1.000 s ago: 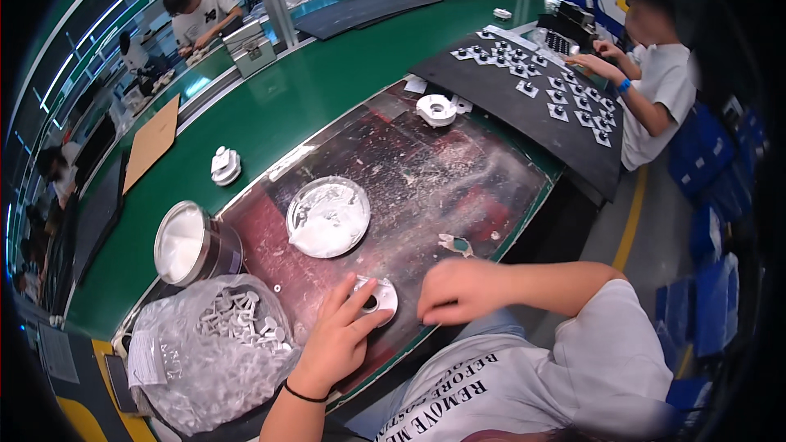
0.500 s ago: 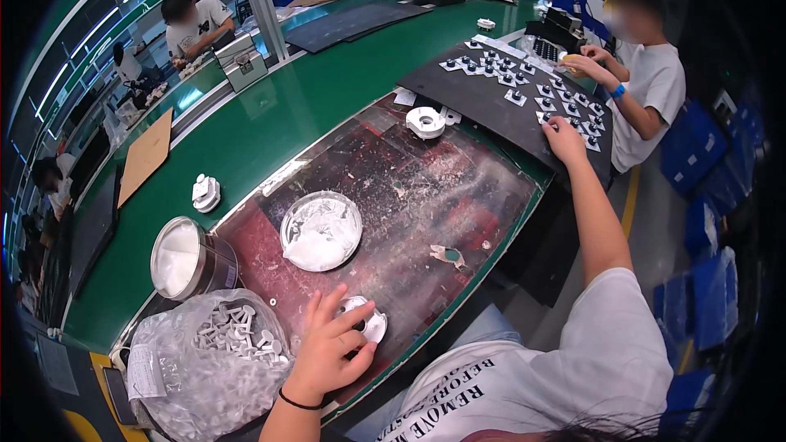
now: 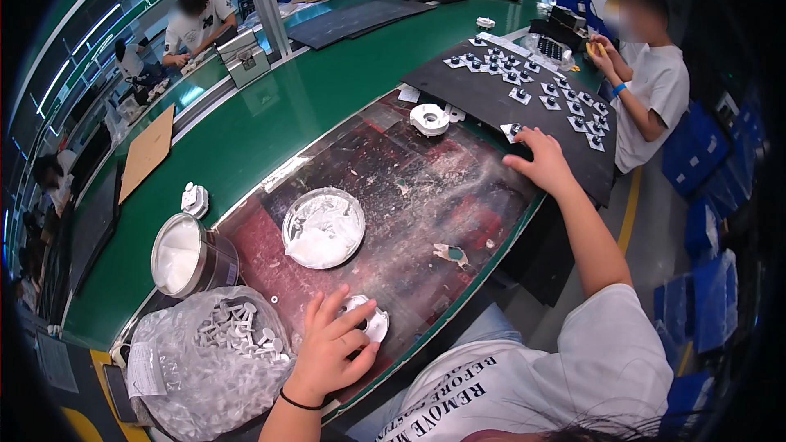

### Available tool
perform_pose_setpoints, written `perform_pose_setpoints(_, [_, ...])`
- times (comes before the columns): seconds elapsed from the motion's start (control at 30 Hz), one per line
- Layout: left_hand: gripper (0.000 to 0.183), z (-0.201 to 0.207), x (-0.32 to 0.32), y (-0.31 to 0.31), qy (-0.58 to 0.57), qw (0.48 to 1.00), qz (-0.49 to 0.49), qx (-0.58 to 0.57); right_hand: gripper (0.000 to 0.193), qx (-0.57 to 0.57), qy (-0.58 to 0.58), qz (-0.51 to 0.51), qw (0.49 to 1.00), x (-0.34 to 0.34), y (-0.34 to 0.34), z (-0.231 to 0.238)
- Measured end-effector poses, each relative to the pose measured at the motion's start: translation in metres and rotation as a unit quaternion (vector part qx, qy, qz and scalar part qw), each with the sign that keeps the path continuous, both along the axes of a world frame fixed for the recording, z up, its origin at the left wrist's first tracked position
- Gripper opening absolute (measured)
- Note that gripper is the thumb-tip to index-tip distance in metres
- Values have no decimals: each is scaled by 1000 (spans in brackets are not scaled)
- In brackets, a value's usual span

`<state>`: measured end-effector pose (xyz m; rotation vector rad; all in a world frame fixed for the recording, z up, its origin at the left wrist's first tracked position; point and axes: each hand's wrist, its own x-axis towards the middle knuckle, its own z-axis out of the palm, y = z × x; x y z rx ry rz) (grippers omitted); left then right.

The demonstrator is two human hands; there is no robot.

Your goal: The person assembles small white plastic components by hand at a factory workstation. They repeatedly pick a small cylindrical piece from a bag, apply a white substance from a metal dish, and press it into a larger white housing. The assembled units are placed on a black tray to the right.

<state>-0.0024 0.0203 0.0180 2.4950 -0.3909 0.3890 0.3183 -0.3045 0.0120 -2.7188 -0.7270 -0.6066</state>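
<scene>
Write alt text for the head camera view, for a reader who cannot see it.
A person at a green workbench rests the left hand on a small white part and stretches the right hand to a black mat covered with small white pieces. Between them sit a shallow dish of white paste, a metal tin and a bag of white parts.

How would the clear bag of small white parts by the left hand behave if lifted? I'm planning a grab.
The bag would probably sag, since its thin film is crumpled and slumped. Filled with loose parts, it may be fairly heavy. The film looks glossy, so perhaps slippery.
</scene>
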Motion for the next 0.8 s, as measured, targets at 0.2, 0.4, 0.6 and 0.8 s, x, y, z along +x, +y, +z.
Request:
perform_pose_setpoints(0.2, [17,2,2,-1,-16,1000,0,9,20,52,-98,7,994,10,8,-20])
perform_pose_setpoints(0.4, [70,0,-2,1,-14,999,34,-38,9,100,-209,68,970,-9,32,1])
perform_pose_setpoints(0.6, [98,-4,-2,1,52,993,101,-28,9,324,276,307,851,-104,103,25])
perform_pose_setpoints(0.8, [95,-14,-2,-3,42,986,124,-102,19,333,698,323,546,-157,163,21])
